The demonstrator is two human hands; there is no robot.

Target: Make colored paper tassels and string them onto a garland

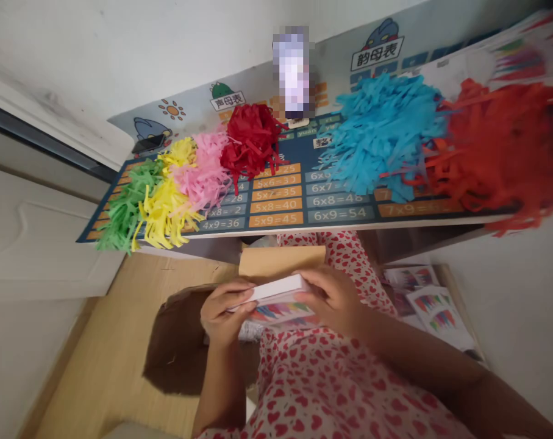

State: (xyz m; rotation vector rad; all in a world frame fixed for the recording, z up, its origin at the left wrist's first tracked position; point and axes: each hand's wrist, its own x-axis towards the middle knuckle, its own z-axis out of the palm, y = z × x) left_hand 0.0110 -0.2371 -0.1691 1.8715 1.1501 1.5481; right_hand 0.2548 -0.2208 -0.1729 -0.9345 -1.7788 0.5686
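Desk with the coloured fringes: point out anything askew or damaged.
Green fringe and yellow fringe spill over the desk's front edge at left, as does the orange-red fringe at right, looking untidy. No damage is visible.

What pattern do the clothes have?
The clothes have red hearts on whitish cloth; the head view shows it.

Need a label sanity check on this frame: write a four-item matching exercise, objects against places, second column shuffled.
Things
1. Green fringed paper bundle
2. Light-blue fringed paper bundle
3. Brown cardboard box
4. Flat white packet with colourful print

Places
A. Held between the left hand and right hand
B. At the left end of the printed tabletop
C. Lower than the tabletop, partly behind the left forearm
D. Between the dark red and orange-red bundles

Pairs: 1-B; 2-D; 3-C; 4-A
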